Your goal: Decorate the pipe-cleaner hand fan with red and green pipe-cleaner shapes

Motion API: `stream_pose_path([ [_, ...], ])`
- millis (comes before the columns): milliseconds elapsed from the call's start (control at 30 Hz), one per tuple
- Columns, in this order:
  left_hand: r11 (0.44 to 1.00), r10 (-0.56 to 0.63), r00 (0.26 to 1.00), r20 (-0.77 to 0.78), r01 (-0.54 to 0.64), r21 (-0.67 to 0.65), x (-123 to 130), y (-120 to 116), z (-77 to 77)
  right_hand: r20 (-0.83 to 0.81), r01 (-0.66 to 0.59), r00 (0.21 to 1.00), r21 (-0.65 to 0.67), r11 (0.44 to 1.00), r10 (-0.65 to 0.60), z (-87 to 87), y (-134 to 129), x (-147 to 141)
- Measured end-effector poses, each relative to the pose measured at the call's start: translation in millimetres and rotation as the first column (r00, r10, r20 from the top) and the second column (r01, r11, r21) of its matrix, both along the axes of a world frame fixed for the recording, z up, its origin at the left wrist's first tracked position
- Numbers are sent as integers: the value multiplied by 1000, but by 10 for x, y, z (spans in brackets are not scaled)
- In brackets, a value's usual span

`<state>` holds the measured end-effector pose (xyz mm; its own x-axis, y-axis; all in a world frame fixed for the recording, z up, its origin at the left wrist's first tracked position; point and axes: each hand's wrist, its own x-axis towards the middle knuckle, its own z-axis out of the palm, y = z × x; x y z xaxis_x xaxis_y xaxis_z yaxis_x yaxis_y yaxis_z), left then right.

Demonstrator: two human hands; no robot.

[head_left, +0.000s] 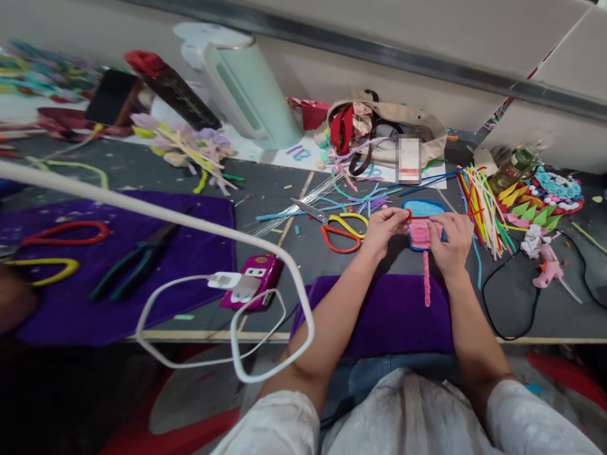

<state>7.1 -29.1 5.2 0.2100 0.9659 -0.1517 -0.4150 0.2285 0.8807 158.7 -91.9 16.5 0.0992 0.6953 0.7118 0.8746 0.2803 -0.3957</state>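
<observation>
A flat blue and pink pipe-cleaner piece [420, 235] with a dark blue border lies beneath my hands. From its lower edge a fuzzy pink stem [427, 281] points toward me, over a purple cloth [401, 316]. Across the piece runs a red pipe cleaner [467, 215]. My left hand [386, 229] pinches its left end at the piece's left edge. Bent fingers of my right hand [451, 240] press together on the red strand at the right side, partly covering the piece. Scissors with red and yellow handles [344, 230] lie left of my left hand.
Colored pipe cleaners [484, 212] and a pink glue gun [547, 265] with a black cord are at right. A white cable [203, 221] arcs across the left, near a magenta power strip [256, 284]. A mint pitcher [256, 91] stands behind. Another person's hand [16, 297] is at far left.
</observation>
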Motion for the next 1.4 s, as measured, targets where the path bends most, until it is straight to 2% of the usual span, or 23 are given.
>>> stream_pose_path([
  [67, 999, 20, 999, 44, -18, -51, 11, 2, -5, -131, -74, 989, -52, 996, 67, -7, 2, -44],
  [133, 997, 10, 997, 75, -4, -79, 26, -11, -3, -316, -174, 941, -135, 975, 124, -28, 16, -95],
  [200, 997, -21, 996, 89, 28, -77, 45, -35, -4, -528, -264, 838, -175, 949, 135, -60, 42, -132],
  [300, 994, -97, 992, 78, 100, -36, 75, -73, -20, -760, -339, 639, -142, 930, 117, -99, 81, -140],
  [433, 983, -184, 981, 61, 185, -13, 84, -93, -28, -862, -343, 504, -140, 929, 56, -94, 100, -107],
  [633, 975, -220, 974, 53, 222, -33, 51, -84, 29, -940, -393, 338, -108, 913, 35, -32, 89, -109],
  [733, 973, -230, 972, 47, 232, -23, 45, -87, 40, -945, -404, 323, -91, 910, 48, -10, 82, -121],
  [1067, 978, -209, 978, 11, 209, 10, 53, -101, 31, -936, -405, 351, -118, 907, 36, -14, 87, -125],
  [1233, 991, -117, 993, -4, 117, 59, 60, -113, 57, -910, -404, 413, -152, 902, 32, -41, 95, -117],
  [1400, 988, -114, 993, -45, 118, 101, 65, -131, 64, -882, -396, 469, -160, 904, 49, -44, 86, -117],
])
